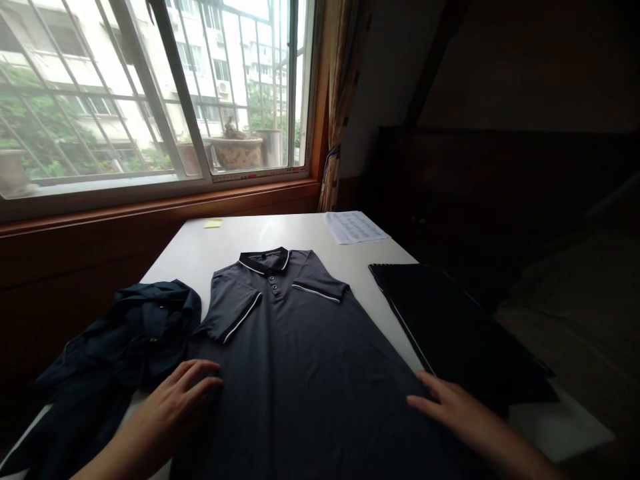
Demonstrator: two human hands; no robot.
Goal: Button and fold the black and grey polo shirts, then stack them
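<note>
A dark grey polo shirt [300,360] lies front up and spread flat on the white table [295,230], its collar at the far end and both short sleeves folded in across the chest. White piping edges the black collar and the cuffs. At the shirt's left edge rests my left hand [183,393], fingers loosely bent and a little apart. My right hand [445,400] is at the right edge, thumb and fingers apart, by the side seam. Neither hand visibly grips the fabric.
Crumpled dark navy clothing [145,327] lies on the table's left. A flat dark folded cloth [450,327] lies on the right. Printed sheets [356,227] and a yellow sticky note [213,223] are near the far edge, below a barred window [240,100].
</note>
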